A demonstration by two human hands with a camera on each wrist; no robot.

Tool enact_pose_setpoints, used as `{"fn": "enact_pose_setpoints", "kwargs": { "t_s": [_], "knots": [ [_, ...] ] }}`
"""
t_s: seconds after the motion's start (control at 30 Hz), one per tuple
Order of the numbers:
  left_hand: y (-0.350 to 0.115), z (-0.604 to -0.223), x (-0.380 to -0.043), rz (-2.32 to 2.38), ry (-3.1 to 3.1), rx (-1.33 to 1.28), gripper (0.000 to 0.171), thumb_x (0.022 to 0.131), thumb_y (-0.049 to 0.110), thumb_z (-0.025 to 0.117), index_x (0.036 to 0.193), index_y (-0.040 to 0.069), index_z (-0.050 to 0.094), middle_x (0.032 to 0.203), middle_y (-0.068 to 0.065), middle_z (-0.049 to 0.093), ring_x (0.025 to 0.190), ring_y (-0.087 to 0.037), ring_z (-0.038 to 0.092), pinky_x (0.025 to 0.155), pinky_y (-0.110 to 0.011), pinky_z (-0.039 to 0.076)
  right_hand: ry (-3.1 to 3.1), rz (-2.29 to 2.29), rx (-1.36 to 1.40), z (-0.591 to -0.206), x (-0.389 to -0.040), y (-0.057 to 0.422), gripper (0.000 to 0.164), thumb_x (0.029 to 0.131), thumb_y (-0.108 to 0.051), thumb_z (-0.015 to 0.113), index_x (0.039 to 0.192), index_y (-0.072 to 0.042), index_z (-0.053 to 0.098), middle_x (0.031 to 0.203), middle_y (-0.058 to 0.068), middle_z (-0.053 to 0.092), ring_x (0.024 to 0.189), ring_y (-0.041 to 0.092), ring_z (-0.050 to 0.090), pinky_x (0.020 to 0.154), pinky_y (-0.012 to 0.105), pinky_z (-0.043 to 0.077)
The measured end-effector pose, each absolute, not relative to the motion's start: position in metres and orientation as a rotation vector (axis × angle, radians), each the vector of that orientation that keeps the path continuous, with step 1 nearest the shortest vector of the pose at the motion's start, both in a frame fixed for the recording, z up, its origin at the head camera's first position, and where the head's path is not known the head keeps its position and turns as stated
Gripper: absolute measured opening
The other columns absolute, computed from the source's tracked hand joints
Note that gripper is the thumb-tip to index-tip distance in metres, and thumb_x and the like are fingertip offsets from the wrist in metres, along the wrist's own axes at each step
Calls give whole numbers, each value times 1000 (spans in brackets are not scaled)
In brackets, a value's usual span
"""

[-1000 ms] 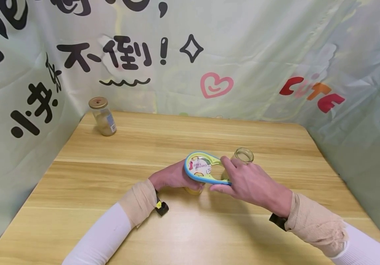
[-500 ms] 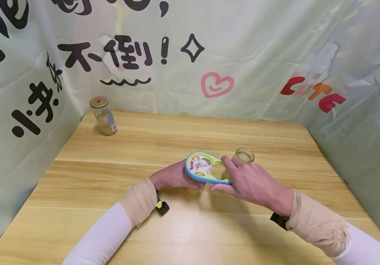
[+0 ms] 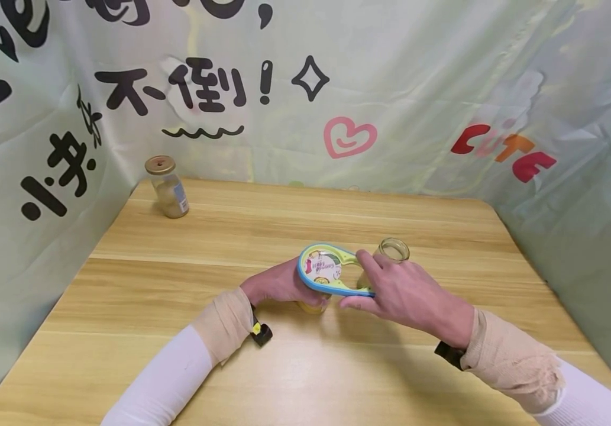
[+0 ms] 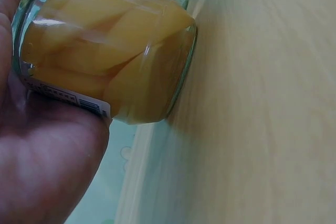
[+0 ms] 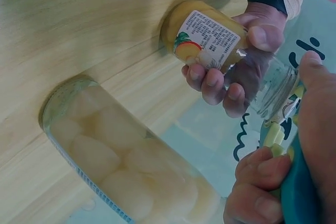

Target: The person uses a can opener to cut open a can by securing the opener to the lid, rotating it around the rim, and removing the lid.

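Observation:
My left hand [image 3: 284, 281] grips a glass jar of yellow fruit slices [image 4: 110, 51] low over the wooden table. In the right wrist view its fingers curl round the jar's label [image 5: 210, 32]. My right hand [image 3: 403, 296] holds a blue and light-green jar opener [image 3: 343, 290] by its handles. The opener's loop surrounds the jar's printed lid [image 3: 322, 267], which faces up in the head view. Behind the right hand stands a lidless glass jar [image 3: 393, 248]; the right wrist view shows pale round fruit [image 5: 126, 166] inside it.
An upright jar with a gold-coloured lid [image 3: 169, 192] stands at the table's back left corner. The wooden table [image 3: 220, 219] is bordered at the back and sides by a printed fabric backdrop [image 3: 406, 148].

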State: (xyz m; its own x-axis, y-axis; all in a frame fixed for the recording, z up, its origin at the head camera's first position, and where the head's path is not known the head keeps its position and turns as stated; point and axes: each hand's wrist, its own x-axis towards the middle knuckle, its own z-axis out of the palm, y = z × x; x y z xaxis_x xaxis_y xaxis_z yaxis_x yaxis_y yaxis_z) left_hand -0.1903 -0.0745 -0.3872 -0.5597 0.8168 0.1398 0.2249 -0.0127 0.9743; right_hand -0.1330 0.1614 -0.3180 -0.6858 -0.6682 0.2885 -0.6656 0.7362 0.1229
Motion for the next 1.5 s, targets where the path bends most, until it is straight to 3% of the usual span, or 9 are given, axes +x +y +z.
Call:
{"fn": "enact_pose_setpoints", "kwargs": {
  "t_s": [0.17,0.47,0.67,0.87,1.17,1.27,1.4,1.5],
  "knots": [
    [-73,-391,-192,1599,1801,1074,69,75,-4,74,135,10,42,118,-3,56,105,-17,49,101,-34,38,-2671,40,1004,-315,-131,163,68,77,-69,61,102,-7,47,65,-7,38,44,6,35,37,23,36],
    [-70,-409,-202,1536,1881,1020,59,75,4,78,126,16,53,117,-6,62,106,-17,54,97,-35,43,-2927,393,880,-308,-126,166,63,82,-68,56,110,-12,48,70,-6,46,45,3,42,43,20,39],
    [-69,-412,-204,1532,1843,1070,52,76,4,76,123,10,56,115,-15,63,103,-19,59,97,-35,45,-3021,556,753,-305,-121,173,59,84,-66,56,112,-14,48,67,-3,49,49,6,45,45,24,41],
    [-68,-411,-204,1569,1823,1069,46,77,1,74,120,5,58,111,-20,63,96,-20,61,89,-34,50,-3089,702,661,-306,-114,181,60,89,-60,54,128,-15,45,73,-1,54,54,9,48,49,26,43],
    [-66,-410,-202,1576,1852,1085,37,77,1,74,110,11,61,112,-19,63,97,-19,61,91,-34,48,-3048,1007,644,-313,-92,194,14,97,-37,55,103,-25,50,57,-11,32,43,1,28,40,23,31],
    [-66,-410,-203,1577,1855,1084,38,77,1,75,110,11,61,112,-18,63,100,-19,61,93,-34,48,-3006,1246,699,-318,-86,200,9,101,-29,50,101,-20,52,57,-10,32,42,0,29,37,22,30],
    [-67,-410,-203,1579,1845,1082,39,77,2,75,112,8,59,114,-19,63,103,-18,60,93,-33,47,-2982,1699,707,-327,-79,209,20,106,-22,38,96,-7,47,59,-4,32,41,1,29,34,19,25],
    [-68,-411,-203,1597,1819,1090,39,77,2,74,112,7,58,113,-21,62,105,-21,60,93,-34,48,-2978,1880,676,-335,-74,215,27,108,-21,29,98,-1,44,60,8,33,41,3,30,33,20,27]
  ]
}}
